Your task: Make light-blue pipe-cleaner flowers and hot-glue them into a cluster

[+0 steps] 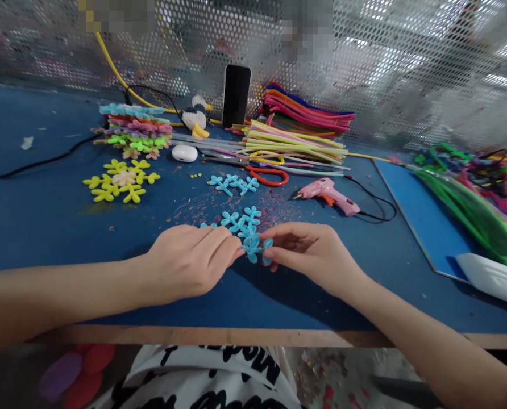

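Note:
Both my hands rest on the blue table (44, 216) near its front edge. My left hand (189, 261) and my right hand (308, 250) meet at a light blue pipe-cleaner flower piece (253, 247), and each pinches it with closed fingertips. More light blue flower pieces (240, 220) lie just behind the held one. Another small group of them (233, 183) lies farther back.
Yellow flower pieces (121, 180) and a multicoloured stack of flower pieces (136, 129) lie at back left. A pink glue gun (328, 195), red-handled scissors (270, 175), pipe-cleaner bundles (296, 142), a white case (184, 153) and an upright phone (236, 95) stand behind. A blue board (424, 216) is at right.

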